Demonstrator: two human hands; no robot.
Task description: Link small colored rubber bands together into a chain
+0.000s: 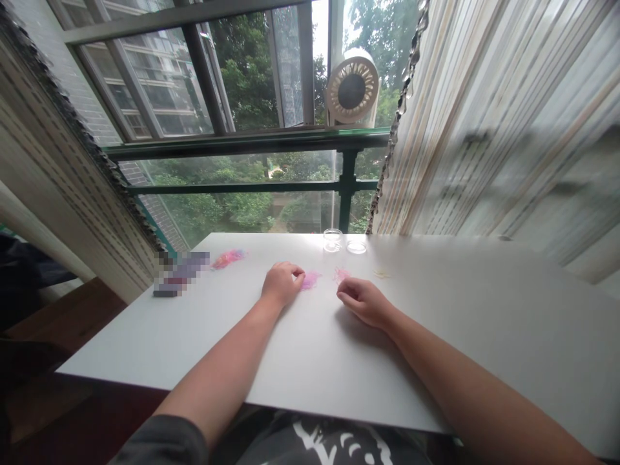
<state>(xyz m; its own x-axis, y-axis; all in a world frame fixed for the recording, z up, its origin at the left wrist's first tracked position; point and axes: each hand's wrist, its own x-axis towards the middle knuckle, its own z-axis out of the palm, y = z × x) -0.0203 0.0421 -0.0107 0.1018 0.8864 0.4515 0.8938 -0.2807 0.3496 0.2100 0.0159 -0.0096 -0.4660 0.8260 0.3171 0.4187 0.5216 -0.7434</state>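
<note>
My left hand (282,283) rests on the white table with its fingers curled and thumb and forefinger together. Its fingertips touch the edge of a small purple pile (310,280) of thin strands or loops, perhaps little rubber bands. To the right, my right hand (364,301) is closed in a loose curl just in front of a pink pile (341,274), partly covering it. Whatever either hand may hold is too small to make out. A few pale yellow strands (381,274) lie beyond my right hand. A larger mixed pile (228,259), pink, orange and bluish, lies farther left.
On the white table (460,323), a clear round jar (332,240) and a clear lid or shallow dish (357,246) stand at the far edge. A blurred-out object (181,274) lies at the left. A white fan (352,89) is by the window, between curtains.
</note>
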